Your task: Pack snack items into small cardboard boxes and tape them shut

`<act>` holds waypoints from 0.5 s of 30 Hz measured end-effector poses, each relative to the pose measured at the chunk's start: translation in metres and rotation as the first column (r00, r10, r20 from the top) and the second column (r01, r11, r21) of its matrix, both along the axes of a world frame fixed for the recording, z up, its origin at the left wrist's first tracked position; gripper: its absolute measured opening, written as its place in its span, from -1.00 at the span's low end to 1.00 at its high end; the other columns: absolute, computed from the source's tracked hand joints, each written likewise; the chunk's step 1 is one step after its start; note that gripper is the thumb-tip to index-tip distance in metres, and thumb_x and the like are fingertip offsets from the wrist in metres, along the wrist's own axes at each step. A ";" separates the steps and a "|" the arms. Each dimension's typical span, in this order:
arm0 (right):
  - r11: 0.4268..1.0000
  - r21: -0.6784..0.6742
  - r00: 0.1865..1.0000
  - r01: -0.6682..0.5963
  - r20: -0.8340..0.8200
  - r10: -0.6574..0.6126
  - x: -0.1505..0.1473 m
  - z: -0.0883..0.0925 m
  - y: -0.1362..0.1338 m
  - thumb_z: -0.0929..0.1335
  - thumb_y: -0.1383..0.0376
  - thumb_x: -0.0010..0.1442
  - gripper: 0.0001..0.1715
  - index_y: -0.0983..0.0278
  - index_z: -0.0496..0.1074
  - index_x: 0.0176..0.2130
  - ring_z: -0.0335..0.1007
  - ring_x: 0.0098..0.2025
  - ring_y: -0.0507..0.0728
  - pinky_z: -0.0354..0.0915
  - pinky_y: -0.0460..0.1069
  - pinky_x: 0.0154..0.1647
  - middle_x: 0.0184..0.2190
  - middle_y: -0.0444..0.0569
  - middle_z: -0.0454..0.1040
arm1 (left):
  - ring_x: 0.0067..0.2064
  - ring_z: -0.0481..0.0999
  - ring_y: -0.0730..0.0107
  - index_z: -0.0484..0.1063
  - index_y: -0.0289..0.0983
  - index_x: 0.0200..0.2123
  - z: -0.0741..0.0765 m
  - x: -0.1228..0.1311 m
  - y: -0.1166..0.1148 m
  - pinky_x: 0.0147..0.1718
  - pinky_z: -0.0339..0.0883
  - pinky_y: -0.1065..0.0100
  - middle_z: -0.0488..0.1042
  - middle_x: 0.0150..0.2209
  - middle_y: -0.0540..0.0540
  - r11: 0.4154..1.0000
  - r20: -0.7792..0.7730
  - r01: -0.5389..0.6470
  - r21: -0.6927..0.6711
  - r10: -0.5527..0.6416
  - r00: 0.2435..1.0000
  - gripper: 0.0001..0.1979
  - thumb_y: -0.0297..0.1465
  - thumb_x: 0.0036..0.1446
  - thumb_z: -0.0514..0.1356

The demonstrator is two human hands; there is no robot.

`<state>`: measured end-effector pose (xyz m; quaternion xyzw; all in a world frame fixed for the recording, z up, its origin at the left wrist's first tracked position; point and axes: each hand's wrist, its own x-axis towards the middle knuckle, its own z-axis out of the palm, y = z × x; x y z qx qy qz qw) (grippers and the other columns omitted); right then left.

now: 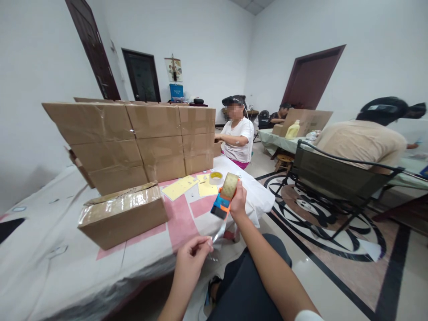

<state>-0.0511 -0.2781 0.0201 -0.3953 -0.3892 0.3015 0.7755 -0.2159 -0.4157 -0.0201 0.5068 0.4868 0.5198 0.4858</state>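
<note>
In my right hand is a blue and orange tape dispenser carrying a roll of packing tape. A strip of clear tape runs down from it to my left hand, whose thumb and fingers pinch the loose end. Both hands are above the near edge of the table. To their left lies a long closed cardboard box with shiny tape along its top. A spare roll of tape rests on the table just beyond the dispenser.
Stacked cardboard boxes form a wall across the table. Yellow sheets lie on the tablecloth. A person in a white shirt sits beyond the boxes. Another person sits in a folding chair at right.
</note>
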 end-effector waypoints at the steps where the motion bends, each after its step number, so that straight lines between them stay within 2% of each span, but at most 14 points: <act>1: 1.000 -0.019 1.000 0.016 -0.010 -0.016 -0.001 0.000 0.000 0.23 -0.20 0.25 -0.39 0.25 0.34 -0.46 0.28 -0.52 0.05 0.26 -0.07 -0.51 -0.56 -0.13 0.37 | -0.39 0.57 0.23 0.63 -0.29 -0.36 0.000 0.000 0.000 -0.33 0.41 0.33 0.62 -0.44 -0.14 1.000 -0.004 0.000 0.006 0.000 1.000 -0.61 -0.06 -0.02 0.34; 7: 0.998 0.033 0.981 0.061 0.182 -0.066 0.000 -0.002 -0.003 0.20 -0.15 0.31 -0.36 0.23 0.25 -0.57 0.18 -0.57 0.02 0.17 -0.08 -0.54 -0.63 -0.15 0.29 | -0.38 0.58 0.23 0.63 -0.28 -0.34 0.005 -0.004 -0.001 -0.34 0.43 0.34 0.63 -0.42 -0.14 1.000 0.011 -0.022 0.015 0.022 1.000 -0.63 -0.07 -0.03 0.35; 11: 0.996 0.030 0.980 0.083 0.179 -0.087 0.000 -0.003 -0.002 0.18 -0.15 0.32 -0.36 0.22 0.21 -0.56 0.11 -0.58 0.01 0.12 -0.08 -0.56 -0.64 -0.18 0.23 | -0.38 0.56 0.26 0.62 -0.27 -0.37 0.010 -0.007 -0.006 -0.35 0.42 0.37 0.60 -0.44 -0.11 0.996 -0.008 -0.069 0.051 0.069 0.998 -0.65 -0.08 0.01 0.34; 15: 0.995 0.014 0.987 0.103 0.126 -0.104 0.000 0.001 -0.001 0.25 -0.17 0.26 -0.36 0.21 0.17 -0.60 0.11 -0.59 0.00 0.13 -0.08 -0.58 -0.68 -0.20 0.19 | -0.37 0.55 0.26 0.61 -0.27 -0.35 0.010 -0.007 -0.006 -0.34 0.40 0.37 0.60 -0.43 -0.10 0.998 -0.022 -0.043 0.044 0.045 0.999 -0.65 -0.07 0.04 0.32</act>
